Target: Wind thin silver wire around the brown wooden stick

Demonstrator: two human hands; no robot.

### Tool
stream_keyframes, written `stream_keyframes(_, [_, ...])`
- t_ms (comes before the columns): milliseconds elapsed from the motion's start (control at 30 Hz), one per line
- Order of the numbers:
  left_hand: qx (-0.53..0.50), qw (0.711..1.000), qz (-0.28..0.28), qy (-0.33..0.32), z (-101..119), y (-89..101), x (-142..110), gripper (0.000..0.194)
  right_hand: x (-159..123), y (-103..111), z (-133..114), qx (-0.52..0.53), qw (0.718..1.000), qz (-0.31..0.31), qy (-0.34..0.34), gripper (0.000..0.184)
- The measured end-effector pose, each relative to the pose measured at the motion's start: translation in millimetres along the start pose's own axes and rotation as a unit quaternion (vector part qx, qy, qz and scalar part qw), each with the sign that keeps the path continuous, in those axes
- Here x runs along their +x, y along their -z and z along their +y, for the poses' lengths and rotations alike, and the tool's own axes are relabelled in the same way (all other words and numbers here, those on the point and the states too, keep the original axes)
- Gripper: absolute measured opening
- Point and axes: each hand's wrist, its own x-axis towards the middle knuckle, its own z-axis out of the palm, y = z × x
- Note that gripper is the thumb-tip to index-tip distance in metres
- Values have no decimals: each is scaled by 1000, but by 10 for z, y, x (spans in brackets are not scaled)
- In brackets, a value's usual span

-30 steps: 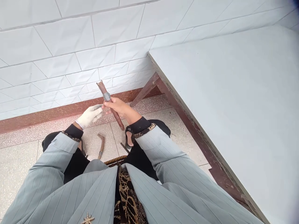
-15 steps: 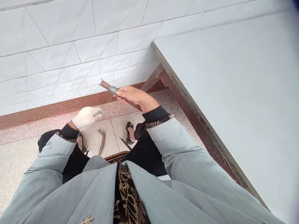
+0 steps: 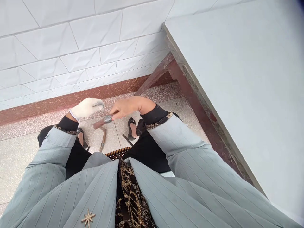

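Note:
My right hand (image 3: 127, 107) is closed around a brown wooden stick (image 3: 98, 123), which tilts down toward the left. Just beyond my fingers, a band of grey wire (image 3: 108, 118) is wound tightly about the stick; its far part is hidden by the hand. Close by on the left, my left hand (image 3: 86, 108) wears a white knit glove, thumb and fingers pressed together. Whatever those fingers may hold is too small to make out. A second, crooked stick (image 3: 103, 141) shows below, between my feet.
A pale tabletop (image 3: 237, 82) with a reddish-brown frame (image 3: 204, 123) fills the right side, near my right arm. Ahead stands a white tiled wall (image 3: 83, 63). Under me is the woven edge of a seat (image 3: 117, 152), above a speckled floor (image 3: 21, 155).
My right hand has lowered the stick and turned its wire-wound end from pointing up-left to down-left, nearer the gloved hand. My left hand has risen slightly and stays closed.

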Motion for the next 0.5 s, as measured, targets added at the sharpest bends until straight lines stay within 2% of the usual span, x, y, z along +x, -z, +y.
stream_keyframes(67, [-120, 992, 40, -1, -47, -15, 21, 21, -124, 70, 32, 70, 986, 146, 34, 29])
stream_keyframes(133, [-223, 973, 59, 7, -59, -43, 36, 21, -174, 112, 84, 146, 947, 283, 38, 32])
stream_keyframes(233, [-297, 955, 8, 22, 9, -92, 40, 20, -116, 127, 159, 211, 879, 429, -2, 38])
stream_keyframes(300, [-299, 953, -40, 31, 91, -115, 25, 17, -48, 133, 201, 181, 853, 486, -65, 36])
stream_keyframes(367, [-288, 954, -75, 41, 169, -115, -1, 15, -3, 143, 230, 92, 849, 499, -146, 29])
stream_keyframes(400, [-282, 955, -83, 44, 198, -105, -15, 16, 6, 148, 236, 36, 855, 483, -185, 26])
stream_keyframes(433, [-274, 957, -85, 45, 216, -88, -29, 16, 8, 151, 235, -19, 864, 453, -217, 23])
stream_keyframes(500, [-243, 967, -66, 40, 222, -41, -51, 17, 0, 147, 204, -102, 891, 354, -265, 23])
